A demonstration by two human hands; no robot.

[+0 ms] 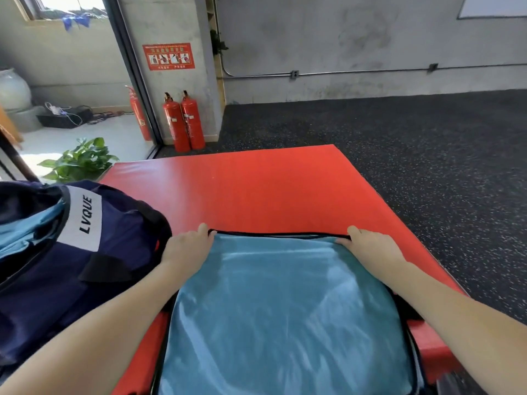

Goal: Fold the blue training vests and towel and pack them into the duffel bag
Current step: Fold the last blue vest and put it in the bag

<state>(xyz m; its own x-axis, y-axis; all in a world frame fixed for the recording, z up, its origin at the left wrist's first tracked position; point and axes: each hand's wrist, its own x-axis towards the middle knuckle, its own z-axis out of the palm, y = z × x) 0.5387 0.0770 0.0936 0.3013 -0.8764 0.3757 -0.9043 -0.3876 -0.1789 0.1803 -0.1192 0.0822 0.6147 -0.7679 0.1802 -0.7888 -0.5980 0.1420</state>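
Note:
A light blue towel with a thin black border lies spread on the red mat in front of me. My left hand grips its far left corner. My right hand grips its far right corner. The far edge runs taut between the two hands. At the left sits the navy duffel bag with a white "LVQUE" label. Its top is open and light blue fabric shows inside.
Two red fire extinguishers stand against the pillar beyond the mat, a third behind the glass door. A green potted plant sits at the mat's far left corner. Dark speckled rubber floor surrounds the mat at the right.

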